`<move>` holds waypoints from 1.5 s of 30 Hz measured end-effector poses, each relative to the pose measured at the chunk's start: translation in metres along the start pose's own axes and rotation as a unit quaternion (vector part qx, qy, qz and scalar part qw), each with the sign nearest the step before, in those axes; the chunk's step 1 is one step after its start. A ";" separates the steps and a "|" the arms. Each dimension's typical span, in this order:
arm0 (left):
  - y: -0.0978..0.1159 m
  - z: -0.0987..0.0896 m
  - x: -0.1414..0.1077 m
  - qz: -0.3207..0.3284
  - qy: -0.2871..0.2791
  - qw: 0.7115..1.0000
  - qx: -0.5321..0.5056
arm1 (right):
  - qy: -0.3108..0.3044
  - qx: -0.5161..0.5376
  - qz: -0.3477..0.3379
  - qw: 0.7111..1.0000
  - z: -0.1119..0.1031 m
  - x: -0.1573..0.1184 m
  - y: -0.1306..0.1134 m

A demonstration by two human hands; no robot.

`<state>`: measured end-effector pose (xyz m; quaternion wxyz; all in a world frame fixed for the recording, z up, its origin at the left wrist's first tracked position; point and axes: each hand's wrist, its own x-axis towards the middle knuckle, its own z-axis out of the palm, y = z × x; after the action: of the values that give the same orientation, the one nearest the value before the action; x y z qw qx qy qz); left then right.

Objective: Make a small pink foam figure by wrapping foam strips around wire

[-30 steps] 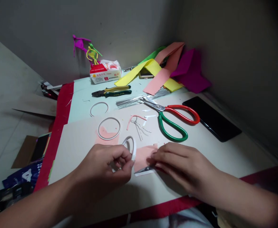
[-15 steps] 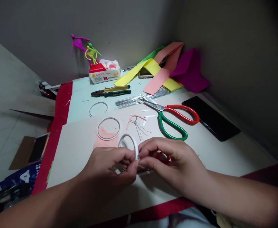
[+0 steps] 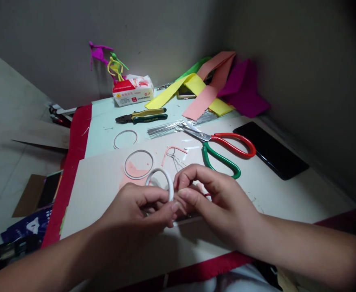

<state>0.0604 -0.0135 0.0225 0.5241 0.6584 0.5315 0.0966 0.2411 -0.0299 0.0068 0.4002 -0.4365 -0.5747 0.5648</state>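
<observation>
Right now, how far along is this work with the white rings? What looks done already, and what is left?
It looks partly done. Done: a closed ring lies on pink paper, and a gapped ring lies behind it. In hand: the left hand and right hand pinch a white ring. Left: the bundle of thin wires, the yellow paper strip and the pink strip lie loose.

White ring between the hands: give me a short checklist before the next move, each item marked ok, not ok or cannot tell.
1. Both hands on the white ring: ok, left hand and right hand pinch its lower side.
2. Ring's lower part: cannot tell, fingers cover it.
3. Red-and-green-handled steel scissors apart from the hands: ok.
4. Thin white ring on pink paper untouched: ok.
5. Small red piece by the right hand: cannot tell what it is.
</observation>
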 end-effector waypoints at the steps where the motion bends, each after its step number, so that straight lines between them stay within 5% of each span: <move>1: -0.001 -0.001 0.000 0.013 0.016 0.999 0.029 | 0.011 -0.033 -0.026 0.999 -0.004 0.000 -0.001; 6: -0.007 -0.005 -0.002 0.123 0.108 0.969 0.183 | 0.087 -0.200 -0.124 0.968 -0.028 -0.006 0.001; 12: -0.017 -0.001 0.002 0.237 0.143 0.910 0.307 | 0.085 -0.267 -0.062 0.958 -0.041 -0.022 0.023; 24: -0.028 0.016 0.011 0.260 0.228 0.791 0.505 | 0.084 -0.483 -0.086 0.867 -0.036 -0.015 0.042; 35: -0.037 0.016 0.013 0.299 0.171 0.761 0.550 | 0.085 -0.499 -0.075 0.859 -0.035 -0.012 0.045; 45: -0.039 0.018 0.016 0.291 0.182 0.752 0.563 | 0.089 -0.502 -0.069 0.858 -0.036 -0.011 0.049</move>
<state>0.0562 -0.0159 -0.0235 -0.1017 0.9273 0.3573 0.0453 0.2808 -0.0309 -0.0407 0.2145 -0.5860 -0.7706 0.1295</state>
